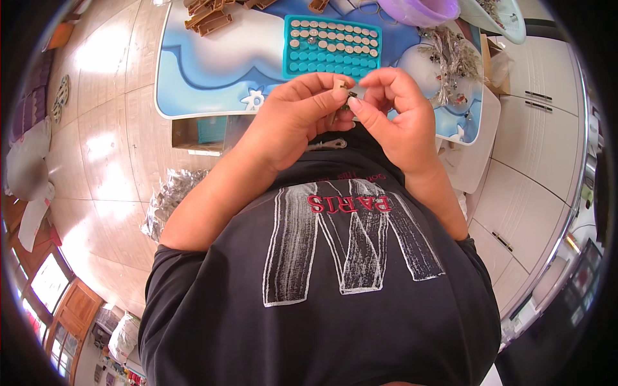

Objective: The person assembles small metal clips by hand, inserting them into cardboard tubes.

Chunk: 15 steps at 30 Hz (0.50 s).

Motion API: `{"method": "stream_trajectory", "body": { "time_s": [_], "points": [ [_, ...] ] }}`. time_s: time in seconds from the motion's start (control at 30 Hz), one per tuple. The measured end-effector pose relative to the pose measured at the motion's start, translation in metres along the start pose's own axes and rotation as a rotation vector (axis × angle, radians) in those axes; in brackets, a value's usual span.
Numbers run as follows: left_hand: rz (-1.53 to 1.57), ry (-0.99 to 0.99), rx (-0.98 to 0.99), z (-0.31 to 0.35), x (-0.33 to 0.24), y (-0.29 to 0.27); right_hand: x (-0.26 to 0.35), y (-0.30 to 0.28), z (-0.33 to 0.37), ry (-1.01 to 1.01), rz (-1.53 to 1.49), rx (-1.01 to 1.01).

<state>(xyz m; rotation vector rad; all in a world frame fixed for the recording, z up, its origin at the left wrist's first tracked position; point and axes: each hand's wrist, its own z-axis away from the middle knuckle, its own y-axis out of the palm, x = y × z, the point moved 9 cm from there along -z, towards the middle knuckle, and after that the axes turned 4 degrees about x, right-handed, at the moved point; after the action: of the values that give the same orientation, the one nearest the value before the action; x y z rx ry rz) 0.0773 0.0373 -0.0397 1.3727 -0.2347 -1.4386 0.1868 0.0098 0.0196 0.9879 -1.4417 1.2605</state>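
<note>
Over the table's near edge, my left hand [299,112] pinches a small tan piece [340,85] between thumb and fingers; it looks like a narrow plastic housing. A small dark part [352,95] shows beside it, where the tip of my right thumb meets it. My right hand [402,119] has its fingers curled, the index tip a little apart from the thumb. Fingers partly hide both parts. Just beyond the hands lies a teal tray [288,48] with rows of round pale discs [331,35]; its nearer rows of round teal wells hold no discs.
Several brown plastic strips [211,16] lie at the table's far left. A tangle of silvery wires with small parts [449,61] is on the right, near a purple basin [421,9] and a pale green basket [505,19]. White cabinets [534,128] stand to the right.
</note>
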Motion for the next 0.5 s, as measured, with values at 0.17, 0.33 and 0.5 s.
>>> {"method": "stream_trajectory", "body": {
  "time_s": [0.17,0.33,0.5],
  "points": [
    [0.004,-0.053,-0.004,0.0,0.006,0.005,-0.01,0.002,-0.002,-0.04,-0.032,0.055],
    [0.077,-0.045,-0.035,0.001,0.006,0.002,-0.017,0.0,-0.002,-0.035,-0.037,0.046],
    [-0.006,-0.115,-0.097,0.005,0.007,-0.003,-0.021,-0.004,-0.003,0.122,-0.163,0.003]
  ]
}}
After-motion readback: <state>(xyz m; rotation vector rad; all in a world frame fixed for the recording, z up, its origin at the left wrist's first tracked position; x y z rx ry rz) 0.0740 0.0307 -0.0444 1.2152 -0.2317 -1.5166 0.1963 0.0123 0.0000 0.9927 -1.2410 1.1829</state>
